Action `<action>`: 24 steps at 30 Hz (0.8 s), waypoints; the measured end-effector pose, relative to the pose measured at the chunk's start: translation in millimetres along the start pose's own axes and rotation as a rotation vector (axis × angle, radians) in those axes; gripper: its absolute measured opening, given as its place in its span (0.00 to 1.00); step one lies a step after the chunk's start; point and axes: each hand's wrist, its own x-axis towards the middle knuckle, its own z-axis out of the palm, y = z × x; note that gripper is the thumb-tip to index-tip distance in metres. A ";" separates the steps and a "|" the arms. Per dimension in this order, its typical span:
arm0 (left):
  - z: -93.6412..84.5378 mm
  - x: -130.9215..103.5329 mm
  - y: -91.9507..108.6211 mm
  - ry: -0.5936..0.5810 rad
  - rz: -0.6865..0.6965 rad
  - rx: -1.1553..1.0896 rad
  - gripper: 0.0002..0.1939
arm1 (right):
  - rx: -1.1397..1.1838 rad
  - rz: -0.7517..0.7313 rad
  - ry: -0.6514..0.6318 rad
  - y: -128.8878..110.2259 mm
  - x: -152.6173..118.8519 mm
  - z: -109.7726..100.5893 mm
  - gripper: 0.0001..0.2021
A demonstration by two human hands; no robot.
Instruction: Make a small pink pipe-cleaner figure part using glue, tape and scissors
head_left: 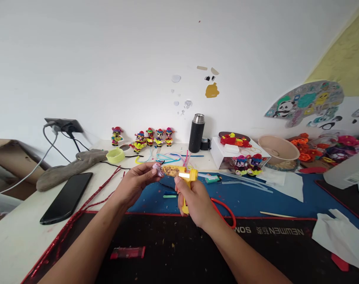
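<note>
My right hand (194,197) is wrapped round the handle of a yellow hot glue gun (179,172), whose stained nozzle points left. Pinched between the fingers of my left hand (138,179) is a small pale lilac fuzzy piece (157,169). The nozzle tip is right beside this piece; whether they touch I cannot tell. A red cord (227,209) loops on the mat to the right of my right hand. Below the glue gun, short blue and green strips (169,195) lie on the blue mat (241,201).
Several small fuzzy dolls (139,142) stand along the wall. A black thermos (196,134) and a white box (241,152) are behind the mat. At left lie a phone (67,197) and red tinsel stems (79,213). A red lighter (128,252) is in front.
</note>
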 end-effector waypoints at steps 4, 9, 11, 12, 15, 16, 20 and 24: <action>0.6 -0.7 0.9 -0.013 0.007 0.003 0.21 | 0.014 -0.001 0.012 -0.2 -0.6 0.2 0.34; 0.8 -0.5 0.9 -0.020 0.009 0.000 0.21 | -0.005 -0.005 0.014 -3.6 -2.8 0.8 0.34; 0.4 -0.4 0.6 -0.016 0.010 -0.005 0.21 | -0.019 -0.008 0.006 -5.1 -3.5 0.8 0.34; 0.2 -0.4 0.6 -0.011 0.011 -0.007 0.21 | -0.028 -0.010 0.001 -5.7 -3.8 0.8 0.34; -0.9 -0.2 0.4 0.003 0.019 -0.015 0.21 | -0.040 -0.007 -0.006 -7.3 -4.4 0.7 0.33; -1.2 -0.1 0.3 0.006 0.025 -0.016 0.20 | -0.041 -0.006 -0.004 -7.6 -4.5 0.7 0.33; -2.6 0.7 0.4 0.023 0.050 -0.024 0.18 | -0.051 -0.001 -0.003 -8.2 -4.8 0.6 0.33; -3.0 0.9 0.6 0.031 0.050 -0.021 0.19 | -0.046 -0.002 -0.004 -7.9 -5.2 0.6 0.33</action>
